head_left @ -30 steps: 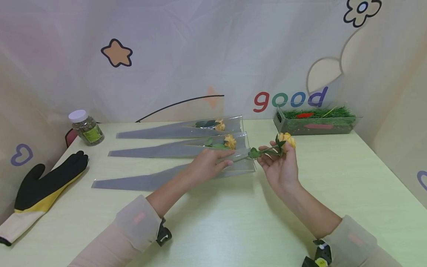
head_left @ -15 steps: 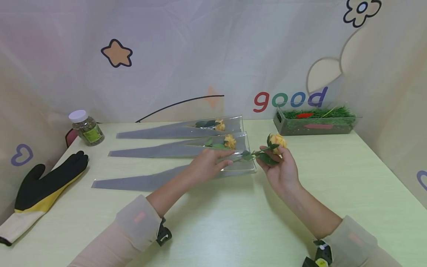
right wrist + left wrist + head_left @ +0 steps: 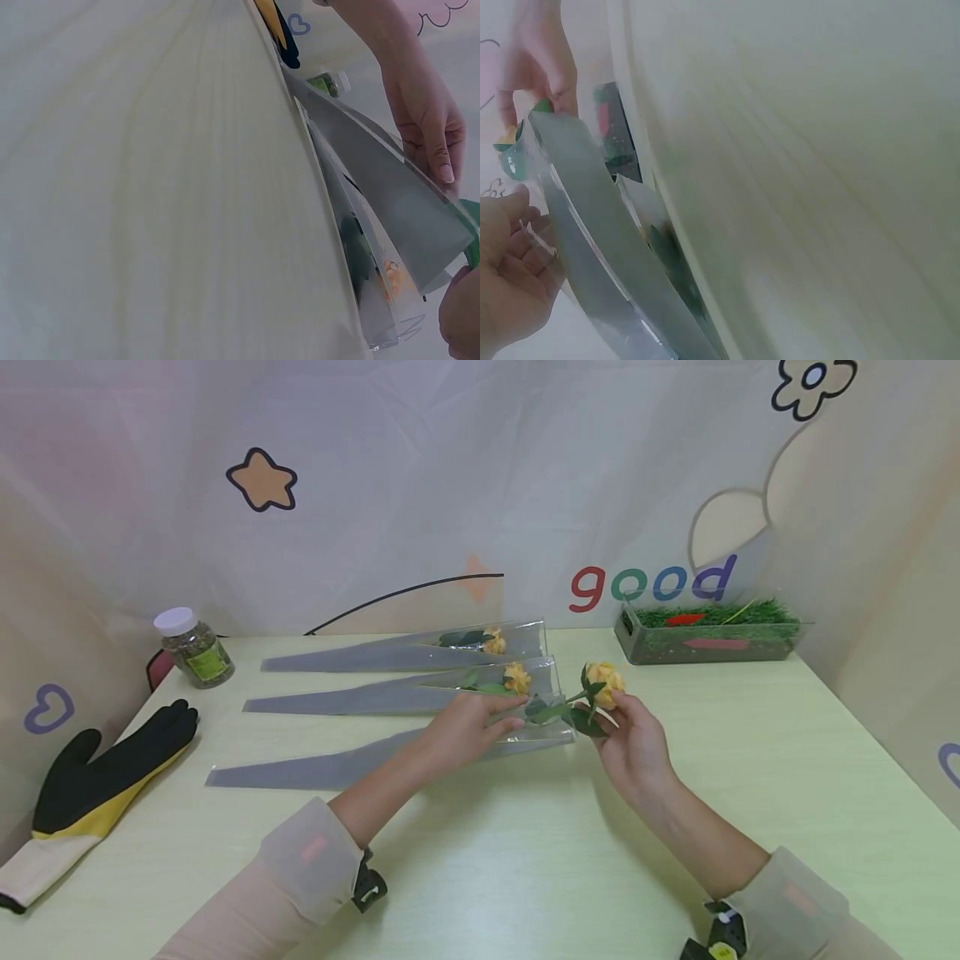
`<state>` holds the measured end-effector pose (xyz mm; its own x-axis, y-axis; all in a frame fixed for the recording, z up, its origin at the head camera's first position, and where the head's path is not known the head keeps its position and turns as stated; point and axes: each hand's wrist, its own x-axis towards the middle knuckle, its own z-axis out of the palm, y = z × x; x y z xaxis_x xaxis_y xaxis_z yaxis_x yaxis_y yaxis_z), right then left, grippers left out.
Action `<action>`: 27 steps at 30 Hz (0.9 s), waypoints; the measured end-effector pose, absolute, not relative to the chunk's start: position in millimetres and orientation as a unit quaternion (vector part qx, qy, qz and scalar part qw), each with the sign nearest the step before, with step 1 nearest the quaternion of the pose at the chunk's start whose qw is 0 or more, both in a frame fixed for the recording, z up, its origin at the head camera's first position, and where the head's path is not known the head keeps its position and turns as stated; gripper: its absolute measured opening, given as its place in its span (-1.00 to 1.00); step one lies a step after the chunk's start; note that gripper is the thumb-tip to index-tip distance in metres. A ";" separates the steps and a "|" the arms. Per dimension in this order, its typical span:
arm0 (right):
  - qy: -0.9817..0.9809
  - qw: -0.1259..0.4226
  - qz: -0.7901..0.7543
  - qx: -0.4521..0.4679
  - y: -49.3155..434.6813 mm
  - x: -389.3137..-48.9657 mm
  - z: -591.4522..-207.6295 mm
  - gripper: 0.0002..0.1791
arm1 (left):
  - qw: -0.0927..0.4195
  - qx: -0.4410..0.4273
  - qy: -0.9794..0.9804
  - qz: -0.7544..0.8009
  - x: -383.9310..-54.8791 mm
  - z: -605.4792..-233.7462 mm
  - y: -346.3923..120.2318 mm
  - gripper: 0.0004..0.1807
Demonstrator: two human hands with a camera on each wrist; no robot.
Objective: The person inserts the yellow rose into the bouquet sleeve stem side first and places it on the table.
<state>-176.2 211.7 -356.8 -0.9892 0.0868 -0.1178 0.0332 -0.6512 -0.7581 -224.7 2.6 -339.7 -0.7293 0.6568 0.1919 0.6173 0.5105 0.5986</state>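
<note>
A yellow rose (image 3: 606, 681) with green leaves is held in my right hand (image 3: 633, 747), whose fingers pinch it just below the bloom. Its stem and lower leaves run into the mouth of the nearest clear-and-grey flower sleeve (image 3: 315, 768). My left hand (image 3: 465, 727) pinches the upper film of that sleeve near its mouth. In the left wrist view the sleeve (image 3: 592, 202) is lifted at its wide end. Behind it lie two more sleeves, the middle one (image 3: 330, 702) holding a yellow rose (image 3: 517, 678) and the far one (image 3: 337, 658) another rose (image 3: 493, 641).
A lidded jar (image 3: 198, 647) stands at the back left of the table (image 3: 480, 877). A black, yellow and white work glove (image 3: 112, 777) lies at the left edge. At the back right sits a grey box (image 3: 708, 647) with grass-like green filling.
My right hand has moved the rose leftward, and more of its stem and leaves now lies inside the nearest sleeve. My left hand has stayed in place on the sleeve.
</note>
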 end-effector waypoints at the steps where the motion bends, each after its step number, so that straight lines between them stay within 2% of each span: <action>1: -0.420 0.013 0.905 -0.071 211.5 -176.2 -356.8 -0.77 | 0.030 0.367 0.868 0.332 -224.7 -339.5 2.8 -0.56; 8: -0.430 0.017 0.900 -0.074 208.8 -176.7 -356.4 -0.82 | 0.029 0.365 0.871 0.328 -224.4 -338.2 3.4 -0.56; 15: -0.453 0.008 0.887 -0.093 205.3 -175.5 -352.4 -0.71 | 0.030 0.361 0.872 0.330 -224.5 -337.7 3.9 -0.56; 27: -0.503 0.007 0.861 -0.076 200.1 -174.9 -354.7 -0.81 | 0.022 0.371 0.869 0.328 -226.3 -337.4 2.4 -0.56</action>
